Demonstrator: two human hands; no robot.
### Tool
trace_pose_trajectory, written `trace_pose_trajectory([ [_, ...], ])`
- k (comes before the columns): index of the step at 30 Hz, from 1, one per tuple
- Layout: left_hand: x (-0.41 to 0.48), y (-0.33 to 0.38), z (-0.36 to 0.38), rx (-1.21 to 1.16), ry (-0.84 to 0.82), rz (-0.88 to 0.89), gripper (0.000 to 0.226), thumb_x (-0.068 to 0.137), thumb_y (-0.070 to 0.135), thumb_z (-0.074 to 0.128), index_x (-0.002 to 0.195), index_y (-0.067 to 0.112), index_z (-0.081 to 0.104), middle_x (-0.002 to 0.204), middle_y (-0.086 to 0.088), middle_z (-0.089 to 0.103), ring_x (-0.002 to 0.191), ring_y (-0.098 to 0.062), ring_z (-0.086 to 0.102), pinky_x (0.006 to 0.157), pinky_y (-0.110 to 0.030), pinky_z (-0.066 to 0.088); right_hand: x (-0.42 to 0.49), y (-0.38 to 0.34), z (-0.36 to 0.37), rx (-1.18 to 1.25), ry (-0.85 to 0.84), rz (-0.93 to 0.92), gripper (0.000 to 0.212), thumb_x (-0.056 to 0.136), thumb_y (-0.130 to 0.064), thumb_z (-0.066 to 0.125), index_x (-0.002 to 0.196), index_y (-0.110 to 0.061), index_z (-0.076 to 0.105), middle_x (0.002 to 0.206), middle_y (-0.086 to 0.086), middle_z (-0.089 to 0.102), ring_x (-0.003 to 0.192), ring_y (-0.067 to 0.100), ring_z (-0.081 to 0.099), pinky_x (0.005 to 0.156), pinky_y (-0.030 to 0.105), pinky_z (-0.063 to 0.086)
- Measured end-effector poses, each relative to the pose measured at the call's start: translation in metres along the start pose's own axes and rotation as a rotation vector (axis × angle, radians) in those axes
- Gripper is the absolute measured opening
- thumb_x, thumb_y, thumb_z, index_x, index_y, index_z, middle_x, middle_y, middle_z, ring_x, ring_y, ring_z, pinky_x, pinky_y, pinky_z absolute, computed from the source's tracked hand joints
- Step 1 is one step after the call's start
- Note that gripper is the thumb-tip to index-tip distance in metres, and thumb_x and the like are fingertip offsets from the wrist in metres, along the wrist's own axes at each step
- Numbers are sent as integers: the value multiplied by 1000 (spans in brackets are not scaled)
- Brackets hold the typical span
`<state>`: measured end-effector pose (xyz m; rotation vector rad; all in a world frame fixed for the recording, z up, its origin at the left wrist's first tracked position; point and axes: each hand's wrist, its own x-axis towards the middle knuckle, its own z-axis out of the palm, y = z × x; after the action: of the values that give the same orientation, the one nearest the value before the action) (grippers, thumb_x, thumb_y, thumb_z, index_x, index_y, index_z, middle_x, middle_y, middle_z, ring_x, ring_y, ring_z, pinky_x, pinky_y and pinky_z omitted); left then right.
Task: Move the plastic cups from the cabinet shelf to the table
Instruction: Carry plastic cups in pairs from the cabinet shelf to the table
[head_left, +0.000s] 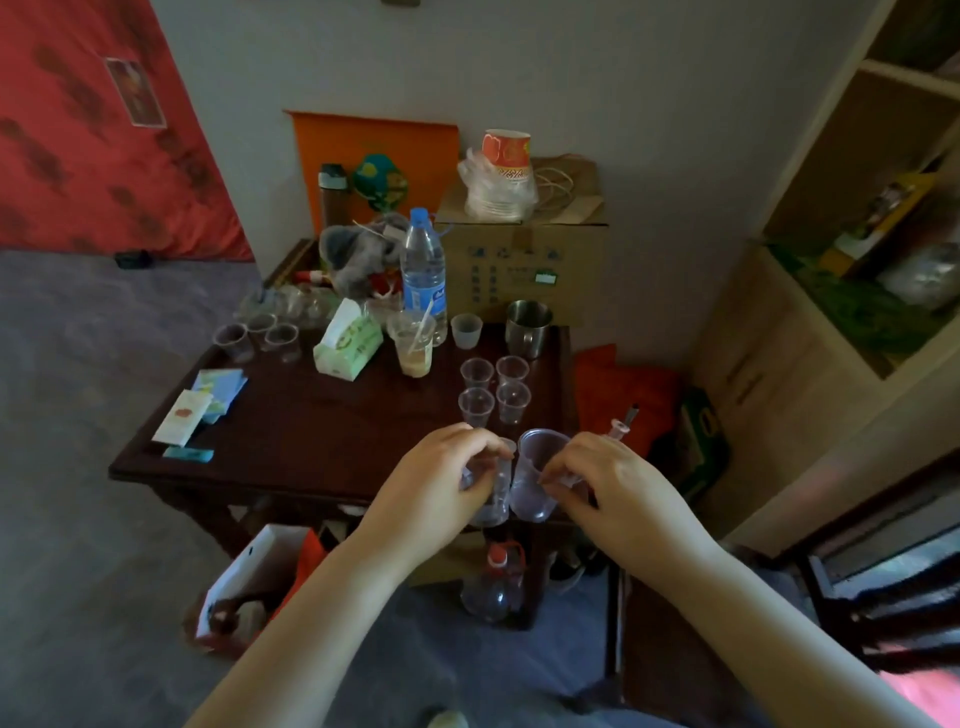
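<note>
My left hand (436, 483) grips a clear plastic cup (496, 493) above the near right edge of the dark wooden table (311, 431). My right hand (613, 488) holds a second clear cup (537, 473), tilted with its mouth toward me, right beside the first. Several clear cups (493, 395) stand upright in a small square group on the table just beyond my hands. Another cluster of clear cups (260, 338) sits at the table's far left. The light wooden cabinet shelf (852, 312) is to the right.
On the table are a tissue pack (348, 343), a water bottle (423, 270), a drink cup with a straw (413, 345), a steel mug (527, 322), a frosted cup (465, 330) and packets (197, 405). A cardboard box (524, 265) stands behind. Bags and a bottle (493, 587) lie under the table.
</note>
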<state>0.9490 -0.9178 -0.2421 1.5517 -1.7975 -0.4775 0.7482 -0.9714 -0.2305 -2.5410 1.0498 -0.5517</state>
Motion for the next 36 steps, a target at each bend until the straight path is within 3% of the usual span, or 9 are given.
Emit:
trace_pose_trajectory([
  [7, 52, -65, 5, -65, -57, -56, 31, 81, 16, 61, 103, 38, 56, 87, 22, 60, 88, 5, 56, 71, -6, 40, 56, 26, 39, 29, -2, 83, 21, 85, -18, 59, 103, -28, 65, 102, -15, 59, 98, 0, 48, 79, 10, 36],
  [15, 76, -113, 32, -108, -76, -160, 21, 82, 16, 63, 99, 27, 64, 93, 12, 67, 87, 3, 60, 74, -14, 48, 84, 59, 73, 61, -62, 123, 23, 84, -15, 60, 105, -23, 65, 102, -10, 61, 98, 8, 52, 77, 24, 47],
  [19, 79, -122, 48, -59, -85, -159, 24, 80, 17, 63, 104, 23, 63, 96, 8, 66, 87, -3, 60, 77, -21, 50, 91, 77, 85, 85, -129, 104, 20, 88, -20, 56, 106, -22, 64, 101, -6, 61, 96, 11, 53, 75, 29, 49],
  [23, 83, -131, 65, 29, -70, -144, 25, 84, 18, 61, 108, 20, 61, 99, 4, 64, 94, -7, 57, 80, -17, 45, 100, 97, 96, 61, -201, 109, 21, 90, -19, 51, 109, -18, 62, 104, -2, 61, 98, 14, 51, 76, 34, 50],
  [28, 89, -145, 88, 81, -118, -174, 22, 84, 16, 59, 106, 18, 61, 98, 3, 64, 96, -11, 55, 78, -22, 45, 106, 125, 116, 15, -280, 102, 25, 94, -14, 45, 114, -13, 60, 110, 0, 59, 105, 17, 50, 78, 35, 49],
  [36, 100, -170, 118, 147, -227, -265, 26, 87, 17, 55, 112, 15, 59, 111, -1, 61, 107, -14, 52, 85, -23, 44, 113, 160, 143, -41, -323, 78, 34, 84, 0, 55, 115, -13, 61, 107, 0, 63, 105, 20, 54, 69, 35, 52],
])
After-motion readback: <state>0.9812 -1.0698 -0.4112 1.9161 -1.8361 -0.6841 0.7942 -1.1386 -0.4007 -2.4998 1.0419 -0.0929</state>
